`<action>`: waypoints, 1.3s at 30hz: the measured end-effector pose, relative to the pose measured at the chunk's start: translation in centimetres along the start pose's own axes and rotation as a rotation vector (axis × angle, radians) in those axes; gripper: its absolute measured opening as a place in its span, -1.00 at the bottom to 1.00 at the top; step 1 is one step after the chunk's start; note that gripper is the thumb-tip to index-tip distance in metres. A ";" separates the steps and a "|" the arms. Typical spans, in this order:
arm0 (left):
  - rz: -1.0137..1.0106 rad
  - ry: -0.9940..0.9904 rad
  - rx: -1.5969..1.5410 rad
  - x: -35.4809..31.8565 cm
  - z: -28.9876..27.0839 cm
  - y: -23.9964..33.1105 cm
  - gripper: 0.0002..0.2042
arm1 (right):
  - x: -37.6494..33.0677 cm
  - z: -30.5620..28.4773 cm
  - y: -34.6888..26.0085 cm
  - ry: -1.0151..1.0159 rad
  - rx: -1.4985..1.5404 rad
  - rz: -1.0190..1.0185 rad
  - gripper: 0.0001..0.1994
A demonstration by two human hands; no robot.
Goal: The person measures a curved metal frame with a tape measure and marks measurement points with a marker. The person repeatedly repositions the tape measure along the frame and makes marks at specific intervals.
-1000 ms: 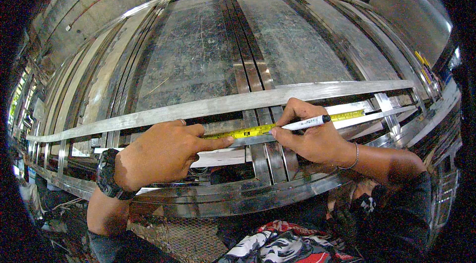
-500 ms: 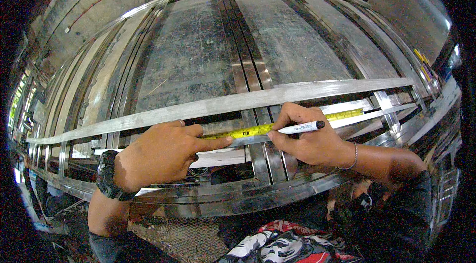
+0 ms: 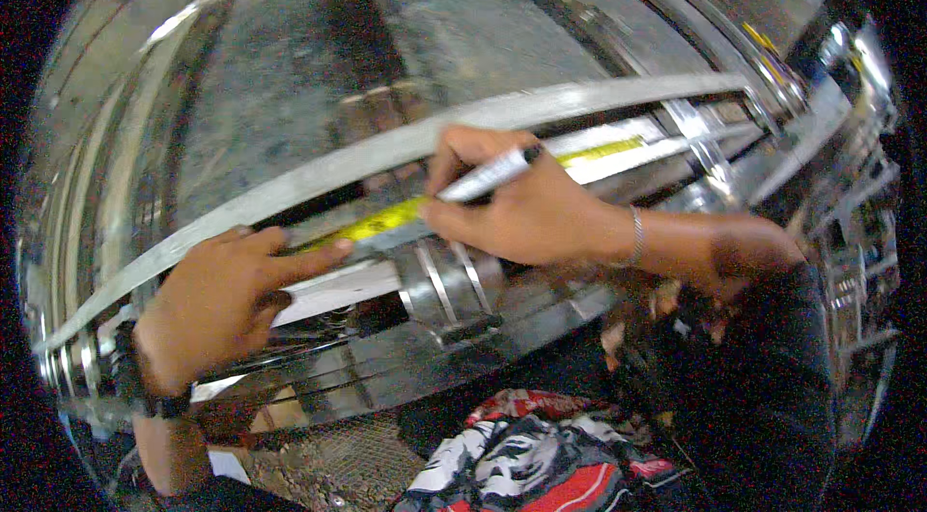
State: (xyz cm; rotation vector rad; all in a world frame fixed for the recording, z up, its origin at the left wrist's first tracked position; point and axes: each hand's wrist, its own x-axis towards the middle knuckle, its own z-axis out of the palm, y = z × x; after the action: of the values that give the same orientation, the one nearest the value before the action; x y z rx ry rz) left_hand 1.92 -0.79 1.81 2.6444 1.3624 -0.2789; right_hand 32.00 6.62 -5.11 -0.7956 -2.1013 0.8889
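A yellow tape measure point(image 3: 386, 218) lies stretched along a narrow metal strip. My left hand point(image 3: 214, 307) is closed around its near-left part, with the index finger laid along the blade; the palm hides whatever is under it. To the right, my right hand point(image 3: 529, 213) pinches a white marker pen point(image 3: 485, 176) with a dark end. The marker's other end points down at the tape, and the fingertips there touch or nearly touch the blade. Past that hand, the blade's far part shows again. A long pale metal bar point(image 3: 309, 178) runs just beyond both hands.
A large frame of shiny metal tubes lies in front of me, with a dark scuffed sheet point(image 3: 463, 39) inside it. Its near rail point(image 3: 377, 386) curves below my hands. Wire mesh point(image 3: 338, 459) and a red, white and black patterned cloth point(image 3: 521, 459) show beneath.
The view has swung and tilted, so frame and hands appear further left and rotated. Both hands keep their hold; the marker stays at the tape.
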 end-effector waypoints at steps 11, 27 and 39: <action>-0.040 0.005 0.036 0.5 0.3 0.8 -0.27 | 0.6 -0.6 2.3 0.092 -0.330 -0.540 -0.77; 0.057 0.009 0.012 -0.2 0.7 -0.8 -0.23 | -0.2 -1.7 2.1 -0.141 -0.295 -0.155 -0.68; 0.038 -0.009 -0.015 -0.1 -0.1 -0.6 -0.26 | -0.2 -1.7 2.1 -0.156 -0.231 -0.126 -0.68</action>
State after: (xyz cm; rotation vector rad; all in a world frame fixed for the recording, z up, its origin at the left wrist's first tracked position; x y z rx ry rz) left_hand 1.35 -0.49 1.91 2.6504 1.3043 -0.2750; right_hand 34.04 8.23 -5.93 -0.7181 -2.3943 0.6677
